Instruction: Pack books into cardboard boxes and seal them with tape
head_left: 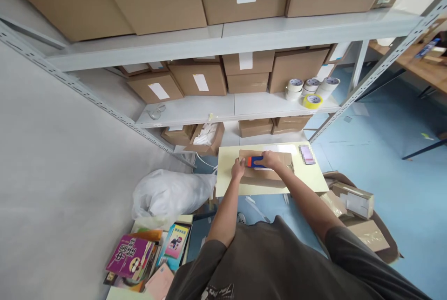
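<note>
A brown cardboard box lies on the pale yellow table in front of me. My left hand grips the box at its left end, fingers closed near the top edge. In my right hand is a blue and orange tape dispenser, held low over the top of the box with its orange end towards my left hand. Whether the dispenser touches the cardboard is too small to tell. A phone-like thing, its face blurred out, rests on the table to the right of the box.
Behind the table stands a white metal shelf with cardboard boxes. White tape rolls and a yellow roll sit on it. A large carton of parcels is on the floor at right. Left are a white plastic bag and books.
</note>
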The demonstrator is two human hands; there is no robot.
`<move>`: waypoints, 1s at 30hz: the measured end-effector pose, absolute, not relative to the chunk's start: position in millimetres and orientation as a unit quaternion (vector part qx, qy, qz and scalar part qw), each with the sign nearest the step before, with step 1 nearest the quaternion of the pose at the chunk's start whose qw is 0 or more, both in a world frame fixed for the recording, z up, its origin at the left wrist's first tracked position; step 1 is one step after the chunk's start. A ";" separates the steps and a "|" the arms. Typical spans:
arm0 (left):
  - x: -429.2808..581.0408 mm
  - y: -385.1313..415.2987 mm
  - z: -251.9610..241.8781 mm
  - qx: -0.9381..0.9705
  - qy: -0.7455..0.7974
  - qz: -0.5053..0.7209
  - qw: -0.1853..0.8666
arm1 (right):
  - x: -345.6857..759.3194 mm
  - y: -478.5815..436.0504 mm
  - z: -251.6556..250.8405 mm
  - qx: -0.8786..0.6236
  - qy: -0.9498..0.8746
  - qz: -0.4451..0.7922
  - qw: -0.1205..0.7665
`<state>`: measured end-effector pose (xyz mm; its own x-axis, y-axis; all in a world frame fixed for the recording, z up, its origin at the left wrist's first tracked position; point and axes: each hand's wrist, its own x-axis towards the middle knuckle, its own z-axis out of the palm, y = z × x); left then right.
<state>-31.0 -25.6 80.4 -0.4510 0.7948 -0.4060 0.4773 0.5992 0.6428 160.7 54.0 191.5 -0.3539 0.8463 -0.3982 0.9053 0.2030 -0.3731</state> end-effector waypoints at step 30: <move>-72.9 -19.7 59.6 0.362 0.771 0.336 0.402 | 416.6 82.6 170.4 0.609 0.676 -0.406 -0.086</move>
<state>-72.9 -19.7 59.6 -0.4135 0.8288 -0.3769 0.2885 0.5119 0.8091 416.6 82.6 170.4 -0.2445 0.8927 -0.3786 0.7534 -0.0709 -0.6537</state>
